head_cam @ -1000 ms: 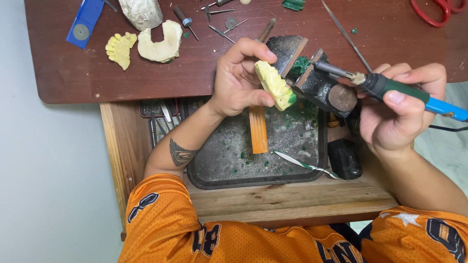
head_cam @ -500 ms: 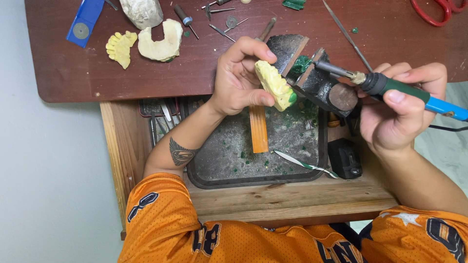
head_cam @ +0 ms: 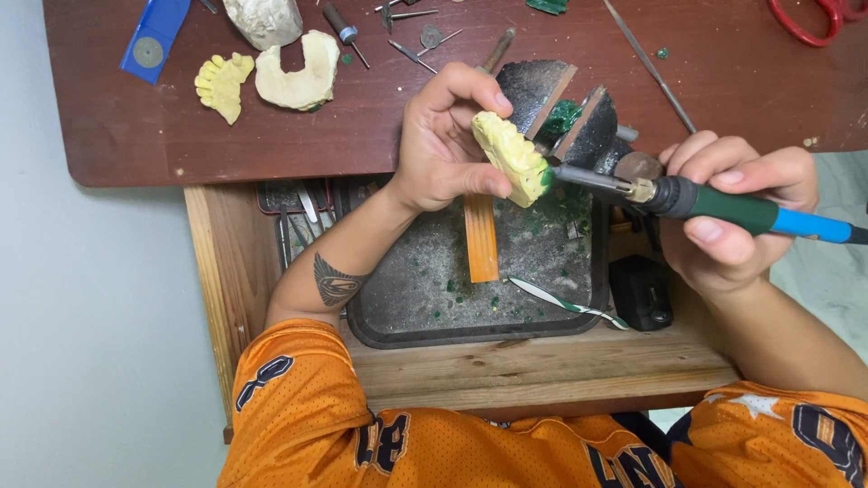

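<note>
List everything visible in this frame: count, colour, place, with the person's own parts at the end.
Yellow dental cast: 1, yellow with a green spot at its tip, held over the tray.
Heated hand tool: 1, green and blue handle, metal tip at the cast's green spot.
Metal tray: 1, dark, in the open wooden drawer, flecked green.
Wooden stick: 1, orange-brown, in the tray.
Loose casts: 3, one yellow, two off-white, on the brown table.
Scissors: 1, red handles, top right corner.
Blue card: 1, top left.
Small metal tools: several, table top.
Left hand: grips the cast.
Right hand: grips the tool.
</note>
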